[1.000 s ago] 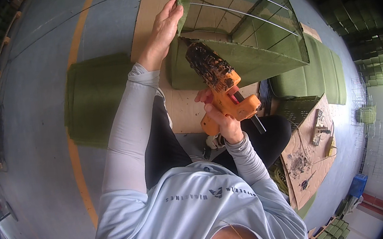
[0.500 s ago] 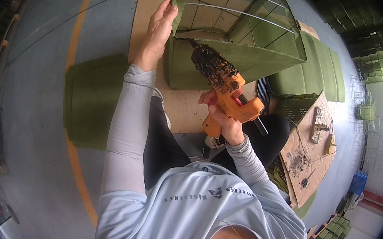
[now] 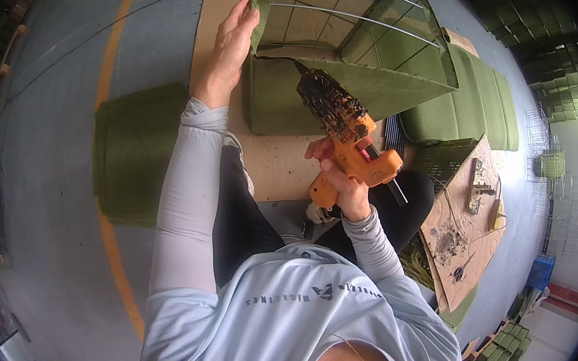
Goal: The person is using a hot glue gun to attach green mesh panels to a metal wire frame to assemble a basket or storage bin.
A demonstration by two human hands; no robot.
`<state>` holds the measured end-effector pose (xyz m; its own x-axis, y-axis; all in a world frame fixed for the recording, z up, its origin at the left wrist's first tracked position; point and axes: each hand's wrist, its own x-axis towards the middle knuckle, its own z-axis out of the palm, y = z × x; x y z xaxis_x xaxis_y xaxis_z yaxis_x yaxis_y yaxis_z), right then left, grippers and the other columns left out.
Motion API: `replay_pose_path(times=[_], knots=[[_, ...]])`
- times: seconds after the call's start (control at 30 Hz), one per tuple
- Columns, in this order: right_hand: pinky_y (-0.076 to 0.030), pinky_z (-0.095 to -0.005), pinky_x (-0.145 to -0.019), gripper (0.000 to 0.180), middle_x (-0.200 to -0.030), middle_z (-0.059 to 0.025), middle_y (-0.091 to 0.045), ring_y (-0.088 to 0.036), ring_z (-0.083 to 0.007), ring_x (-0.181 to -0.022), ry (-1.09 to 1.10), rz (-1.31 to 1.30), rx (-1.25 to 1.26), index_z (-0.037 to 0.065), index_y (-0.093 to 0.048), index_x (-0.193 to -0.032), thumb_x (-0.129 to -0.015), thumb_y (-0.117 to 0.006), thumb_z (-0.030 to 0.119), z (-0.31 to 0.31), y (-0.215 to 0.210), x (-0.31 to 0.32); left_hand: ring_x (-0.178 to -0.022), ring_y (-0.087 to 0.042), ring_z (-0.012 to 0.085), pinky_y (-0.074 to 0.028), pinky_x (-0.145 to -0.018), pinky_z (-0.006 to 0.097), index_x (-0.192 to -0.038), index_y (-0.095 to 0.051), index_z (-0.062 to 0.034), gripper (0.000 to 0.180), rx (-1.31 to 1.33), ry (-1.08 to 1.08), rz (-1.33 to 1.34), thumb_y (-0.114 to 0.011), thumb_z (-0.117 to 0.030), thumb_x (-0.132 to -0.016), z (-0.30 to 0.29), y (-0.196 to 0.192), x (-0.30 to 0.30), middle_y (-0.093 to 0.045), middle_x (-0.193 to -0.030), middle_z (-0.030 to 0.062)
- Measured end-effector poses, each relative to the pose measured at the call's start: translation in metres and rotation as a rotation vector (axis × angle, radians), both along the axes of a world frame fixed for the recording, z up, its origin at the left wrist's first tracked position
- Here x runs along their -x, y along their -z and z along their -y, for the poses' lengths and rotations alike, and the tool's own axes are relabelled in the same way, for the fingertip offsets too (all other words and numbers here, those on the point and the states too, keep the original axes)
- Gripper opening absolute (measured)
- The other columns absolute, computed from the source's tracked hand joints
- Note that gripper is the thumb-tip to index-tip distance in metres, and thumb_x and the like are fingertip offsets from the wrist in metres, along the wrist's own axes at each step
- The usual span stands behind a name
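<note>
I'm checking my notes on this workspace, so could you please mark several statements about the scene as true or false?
1. The right hand holds an orange glue gun. True.
2. The left hand rests on a knee. False: the left hand touches the upright edge of the green box.
3. The glue gun's front end is smeared with black. True.
4. The stained cardboard lies on the person's left. False: the stained cardboard lies on the right.
5. Pale wires cross the open side of the green box. True.
</note>
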<state>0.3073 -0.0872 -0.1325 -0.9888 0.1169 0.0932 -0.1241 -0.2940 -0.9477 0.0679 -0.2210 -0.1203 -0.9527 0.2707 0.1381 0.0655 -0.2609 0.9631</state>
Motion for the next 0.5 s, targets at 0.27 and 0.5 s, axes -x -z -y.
replay_pose_path(times=[0.27, 0.5], knots=[[-0.041, -0.0354, -0.088, 0.023, -0.096, -0.0057, -0.053, -0.053, -0.0195, -0.097, 0.039, -0.016, -0.005, 0.003, -0.050, -0.105, -0.083, -0.057, 0.004, -0.0066, 0.0030, -0.0022, -0.135, -0.036, 0.0252, -0.026, -0.111, 0.035, -0.145, -0.029, 0.0003, 0.068, 0.021, 0.005, 0.025, -0.055, -0.036, -0.094, 0.0002, -0.0008, -0.0005, -0.040, -0.143, 0.0198], [-0.041, -0.0353, -0.087, 0.024, -0.094, -0.0060, -0.053, -0.054, -0.0196, -0.095, 0.065, -0.033, 0.021, 0.003, -0.050, -0.106, -0.084, -0.059, 0.005, -0.0091, 0.0035, -0.0038, -0.135, -0.035, 0.0257, -0.026, -0.111, 0.035, -0.145, -0.030, -0.0002, 0.068, 0.030, -0.003, 0.022, -0.055, -0.037, -0.094, 0.0000, 0.0005, 0.0003, -0.039, -0.143, 0.0194]])
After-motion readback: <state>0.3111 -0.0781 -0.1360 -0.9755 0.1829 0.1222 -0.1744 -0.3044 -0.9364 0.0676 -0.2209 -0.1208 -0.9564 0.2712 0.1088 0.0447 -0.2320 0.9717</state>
